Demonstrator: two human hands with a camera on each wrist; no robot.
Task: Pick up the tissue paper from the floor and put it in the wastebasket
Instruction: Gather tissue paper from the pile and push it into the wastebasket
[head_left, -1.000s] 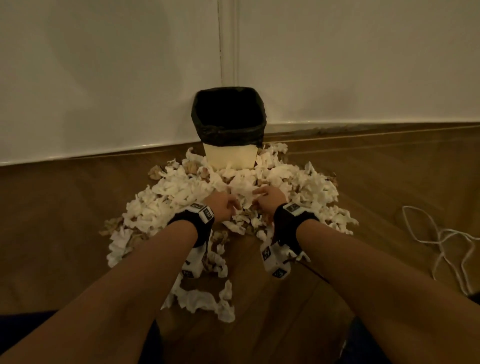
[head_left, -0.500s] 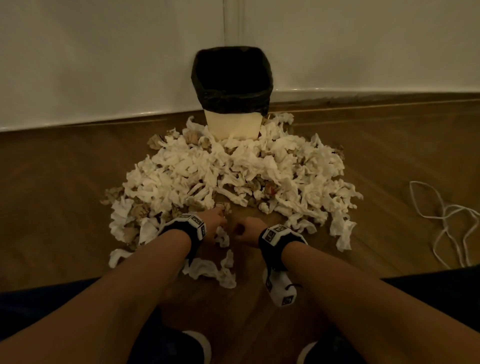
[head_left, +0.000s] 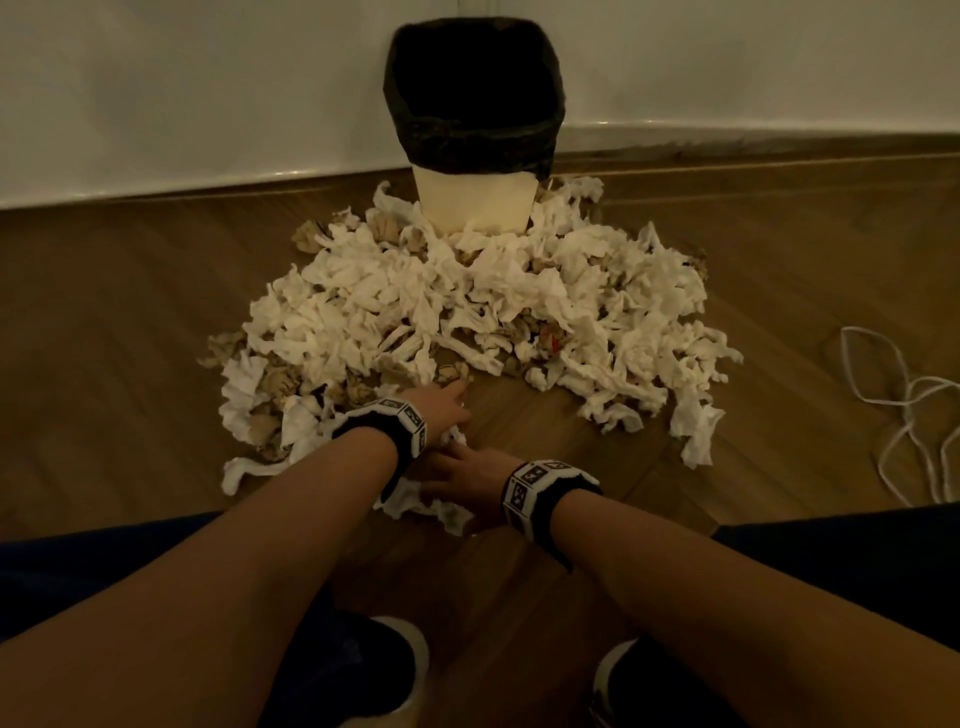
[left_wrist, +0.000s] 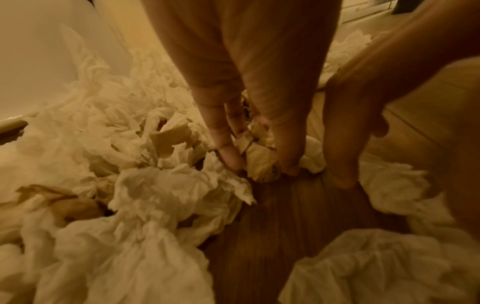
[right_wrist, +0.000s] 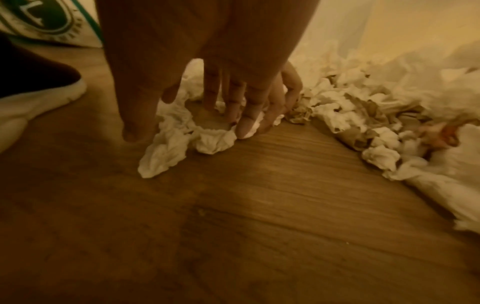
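The wastebasket (head_left: 474, 205), cream with a black liner, stands against the wall. A wide pile of crumpled white and brown tissue paper (head_left: 467, 312) spreads over the floor in front of it. My left hand (head_left: 451, 406) is at the pile's near edge; in the left wrist view the left hand (left_wrist: 259, 164) pinches a small crumpled wad (left_wrist: 261, 158) between fingers and thumb. My right hand (head_left: 449, 470) is just below it. In the right wrist view the right hand (right_wrist: 192, 131) is spread, with its fingertips (right_wrist: 246, 128) touching a long twisted tissue strip (right_wrist: 179, 142).
A white cable (head_left: 904, 410) lies looped on the wooden floor at the right. My two shoes (head_left: 395, 670) are close below the hands. A white bag with a green logo (right_wrist: 46, 20) shows behind the shoe in the right wrist view.
Both hands have drawn back from the pile by the basket to its near edge. The right hand has dropped onto the loose strip nearest me, and the view has tilted down.
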